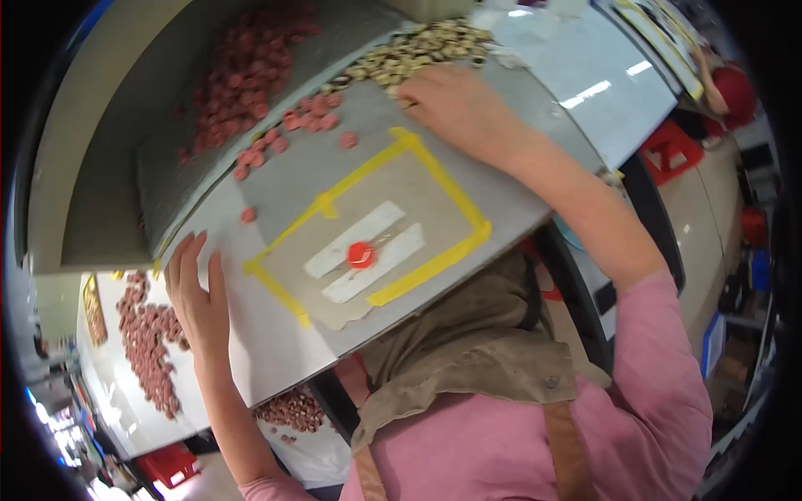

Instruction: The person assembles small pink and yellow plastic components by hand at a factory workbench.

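My right hand (455, 108) is at the near edge of a heap of small tan-and-dark pieces (418, 52). Its fingers are curled together at the tips, and what they pinch, if anything, is too small to make out. Over the left part of the worktable, my left hand (199, 292) holds nothing, its fingers stretched out and apart. Between the hands, a bright red round piece (361, 255) sits across two white strips (355, 240) inside a yellow tape outline (439, 179). Loose pinkish-red round pieces (313, 113) are scattered beyond the outline.
A larger heap of pinkish-red pieces (242, 79) lies behind a raised edge, under a curved beige housing (63, 175). More reddish pieces (150, 342) cover a white table at left. Red stools (671, 153) stand on the floor. Another person (735, 96) is at far right.
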The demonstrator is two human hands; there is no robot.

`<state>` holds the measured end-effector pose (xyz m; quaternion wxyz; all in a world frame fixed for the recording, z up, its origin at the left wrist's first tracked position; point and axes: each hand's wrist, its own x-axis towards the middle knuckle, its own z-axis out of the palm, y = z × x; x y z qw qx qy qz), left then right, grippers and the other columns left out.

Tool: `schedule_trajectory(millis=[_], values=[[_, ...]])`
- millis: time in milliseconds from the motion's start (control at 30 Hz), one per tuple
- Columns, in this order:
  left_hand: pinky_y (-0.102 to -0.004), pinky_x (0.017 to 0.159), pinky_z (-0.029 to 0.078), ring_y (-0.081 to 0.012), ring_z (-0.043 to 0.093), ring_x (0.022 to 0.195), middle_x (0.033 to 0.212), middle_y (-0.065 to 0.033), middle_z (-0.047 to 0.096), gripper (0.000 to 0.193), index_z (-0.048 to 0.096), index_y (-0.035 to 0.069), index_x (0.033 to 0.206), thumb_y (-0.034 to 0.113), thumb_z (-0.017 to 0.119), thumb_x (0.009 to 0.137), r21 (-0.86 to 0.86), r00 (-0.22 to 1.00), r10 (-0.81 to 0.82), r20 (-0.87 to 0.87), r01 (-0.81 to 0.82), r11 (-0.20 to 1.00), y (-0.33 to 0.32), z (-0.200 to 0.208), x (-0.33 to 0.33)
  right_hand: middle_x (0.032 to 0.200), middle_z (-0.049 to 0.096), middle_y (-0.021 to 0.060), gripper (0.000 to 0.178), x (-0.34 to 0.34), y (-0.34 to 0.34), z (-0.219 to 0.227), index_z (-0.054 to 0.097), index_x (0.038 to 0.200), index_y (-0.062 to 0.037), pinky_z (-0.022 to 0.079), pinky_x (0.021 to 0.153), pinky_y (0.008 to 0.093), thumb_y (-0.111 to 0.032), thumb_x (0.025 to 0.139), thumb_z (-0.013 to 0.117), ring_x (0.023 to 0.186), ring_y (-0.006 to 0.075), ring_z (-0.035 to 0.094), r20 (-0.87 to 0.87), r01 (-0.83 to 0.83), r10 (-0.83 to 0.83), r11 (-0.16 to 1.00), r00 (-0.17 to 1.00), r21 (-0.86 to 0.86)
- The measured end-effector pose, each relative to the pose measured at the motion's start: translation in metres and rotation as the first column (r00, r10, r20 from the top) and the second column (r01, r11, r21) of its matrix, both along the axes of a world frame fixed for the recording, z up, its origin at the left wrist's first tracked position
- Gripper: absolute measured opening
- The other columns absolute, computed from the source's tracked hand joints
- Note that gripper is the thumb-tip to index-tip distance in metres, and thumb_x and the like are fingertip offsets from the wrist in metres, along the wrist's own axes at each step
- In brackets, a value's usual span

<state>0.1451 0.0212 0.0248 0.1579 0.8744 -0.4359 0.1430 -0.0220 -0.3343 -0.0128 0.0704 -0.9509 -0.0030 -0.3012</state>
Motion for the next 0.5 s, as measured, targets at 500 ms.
schedule_trajectory(millis=[500], values=[[-0.0394, 0.084, 0.045, -0.0308, 0.058, 0.099, 0.117, -0.0153, 0.058, 0.022, 0.059, 0.004, 0.113, 0.014, 0.054, 0.094, 0.025, 0.943, -0.317, -0.1, 0.321, 0.947, -0.125, -0.01, -0.022, 0.083, 0.059, 0.013, 0.012, -0.082, 0.07, 0.016, 0.061, 0.083, -0.0024, 0.052, 0.07, 0.0381, -0.009, 0.075, 0.057, 0.078, 0.0285, 0.062, -0.076, 0.136, -0.127, 0.984, 0.989, 0.117]])
